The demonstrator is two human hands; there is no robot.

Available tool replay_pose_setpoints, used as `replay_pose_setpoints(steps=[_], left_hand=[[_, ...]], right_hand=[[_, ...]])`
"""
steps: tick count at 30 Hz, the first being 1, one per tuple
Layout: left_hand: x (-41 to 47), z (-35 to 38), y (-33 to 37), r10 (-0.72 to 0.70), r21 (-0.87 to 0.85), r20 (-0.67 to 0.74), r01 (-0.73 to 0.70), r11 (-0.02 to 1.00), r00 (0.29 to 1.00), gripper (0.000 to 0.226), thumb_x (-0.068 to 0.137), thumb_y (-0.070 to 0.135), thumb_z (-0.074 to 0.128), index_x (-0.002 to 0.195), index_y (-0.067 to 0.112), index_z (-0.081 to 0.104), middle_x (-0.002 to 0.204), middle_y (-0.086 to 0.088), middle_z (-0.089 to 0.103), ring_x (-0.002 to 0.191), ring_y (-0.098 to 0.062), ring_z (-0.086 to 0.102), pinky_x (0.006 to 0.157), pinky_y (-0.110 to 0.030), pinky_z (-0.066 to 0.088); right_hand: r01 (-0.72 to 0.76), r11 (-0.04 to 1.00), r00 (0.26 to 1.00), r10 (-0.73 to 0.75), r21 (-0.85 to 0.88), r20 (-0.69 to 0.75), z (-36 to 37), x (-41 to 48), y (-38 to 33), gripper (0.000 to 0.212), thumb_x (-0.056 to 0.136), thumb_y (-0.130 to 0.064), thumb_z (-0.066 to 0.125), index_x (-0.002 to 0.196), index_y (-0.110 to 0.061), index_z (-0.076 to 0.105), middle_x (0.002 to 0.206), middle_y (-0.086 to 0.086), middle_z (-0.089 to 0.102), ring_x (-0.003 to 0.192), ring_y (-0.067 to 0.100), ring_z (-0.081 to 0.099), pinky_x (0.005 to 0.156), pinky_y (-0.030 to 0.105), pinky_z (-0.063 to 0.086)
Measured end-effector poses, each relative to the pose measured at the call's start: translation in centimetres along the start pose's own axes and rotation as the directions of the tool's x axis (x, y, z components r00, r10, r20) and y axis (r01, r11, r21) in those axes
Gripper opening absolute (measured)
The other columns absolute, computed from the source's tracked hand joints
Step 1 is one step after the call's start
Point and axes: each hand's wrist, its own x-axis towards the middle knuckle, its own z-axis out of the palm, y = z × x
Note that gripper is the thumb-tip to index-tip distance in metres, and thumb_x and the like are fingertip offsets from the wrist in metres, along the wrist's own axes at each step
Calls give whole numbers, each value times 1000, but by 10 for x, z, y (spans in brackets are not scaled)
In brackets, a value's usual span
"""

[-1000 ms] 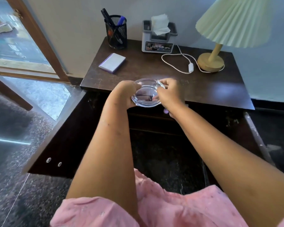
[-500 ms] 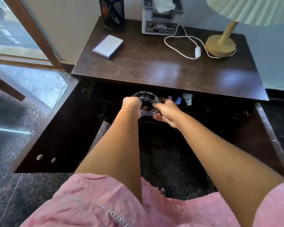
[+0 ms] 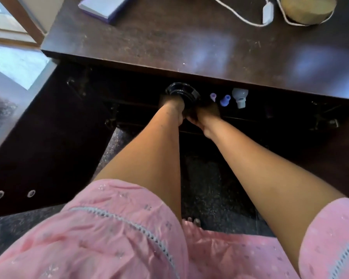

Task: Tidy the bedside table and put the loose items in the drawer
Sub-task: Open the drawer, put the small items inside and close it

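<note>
A clear glass ashtray (image 3: 180,91) sits low in the dark space under the bedside table top (image 3: 189,43), inside the open drawer. My left hand (image 3: 172,108) grips its near left rim and my right hand (image 3: 205,115) holds its near right side, both in shadow. Just right of the ashtray lie a pale purple cap (image 3: 213,96), a blue cap (image 3: 225,100) and a white bulb-shaped piece (image 3: 239,97).
On the table top lie a purple notepad (image 3: 105,7) at the back left, a white cord with switch (image 3: 267,11) and the lamp base (image 3: 308,9) at the back right. An open dark cabinet door (image 3: 38,148) stands to the left. Speckled floor lies below.
Both hands carried the glass ashtray off the table's front edge and down into the drawer space. The camera tipped downward and closer.
</note>
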Motion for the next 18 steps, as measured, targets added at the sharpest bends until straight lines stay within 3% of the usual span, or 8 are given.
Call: replay_pose_setpoints(steps=[3, 6, 8, 12, 13, 14, 16, 18], left_hand=[[16, -4, -5, 18, 37, -51, -16, 999, 999, 50, 93, 8, 44, 142, 13, 38, 134, -11, 54, 114, -28, 60, 90, -45, 54], [19, -10, -2, 47, 151, -42, -40, 988, 998, 48, 93, 11, 44, 140, 12, 40, 138, -7, 52, 118, -26, 59, 88, -30, 53], [22, -12, -3, 94, 243, -20, -86, 966, 995, 43, 96, 10, 42, 139, 6, 43, 138, -9, 52, 122, -25, 57, 76, -22, 48], [35, -9, -3, 110, 325, -49, -88, 942, 993, 41, 95, 9, 43, 136, 7, 47, 135, -9, 55, 118, -19, 58, 72, -18, 45], [31, -8, -2, 112, 313, -49, -91, 946, 992, 40, 95, 6, 44, 135, 5, 48, 122, -6, 64, 107, -15, 65, 63, -18, 48], [28, -7, 0, 108, 289, -63, -86, 953, 992, 39, 95, 4, 44, 134, 4, 49, 97, -2, 74, 84, -8, 72, 50, -17, 49], [29, -7, 0, 82, 217, -95, -59, 974, 992, 37, 96, 3, 45, 133, 4, 50, 49, 2, 66, 34, -1, 59, 31, -15, 42], [19, -6, 2, 81, 207, -104, -58, 977, 991, 38, 95, 3, 48, 133, 5, 51, 53, -2, 64, 27, -2, 53, 28, -14, 40]], right_hand=[[28, 998, 999, -26, 57, -33, 3, 4, 9, 36, 92, -5, 50, 128, -10, 53, 114, 13, 66, 89, 25, 69, 55, 23, 57], [77, 989, 997, -77, 125, -2, 8, 1, 12, 24, 91, -4, 54, 113, -10, 59, 113, 13, 66, 98, 26, 68, 66, 25, 59], [116, 984, 993, -115, 133, -10, 13, -2, 15, 28, 87, -4, 59, 115, -7, 60, 112, 14, 67, 97, 26, 68, 62, 22, 58], [181, 982, 981, -176, 51, -87, 17, 6, 25, 44, 81, -11, 66, 124, -11, 57, 125, 13, 58, 101, 24, 66, 50, 11, 51], [179, 983, 980, -176, 31, -89, 16, 7, 25, 45, 80, -11, 67, 123, -11, 57, 126, 13, 57, 101, 24, 65, 54, 12, 53], [191, 982, 978, -190, -5, -88, 16, 11, 27, 45, 78, -11, 67, 122, -10, 57, 126, 13, 57, 102, 24, 65, 63, 17, 57], [223, 970, 967, -233, -99, -101, 16, 15, 28, 47, 76, -12, 67, 123, -11, 58, 125, 12, 58, 103, 24, 64, 86, 33, 57], [251, 944, 952, -281, -213, -121, 17, 19, 30, 50, 78, -16, 67, 127, -13, 55, 130, 10, 55, 107, 23, 61, 96, 36, 52]])
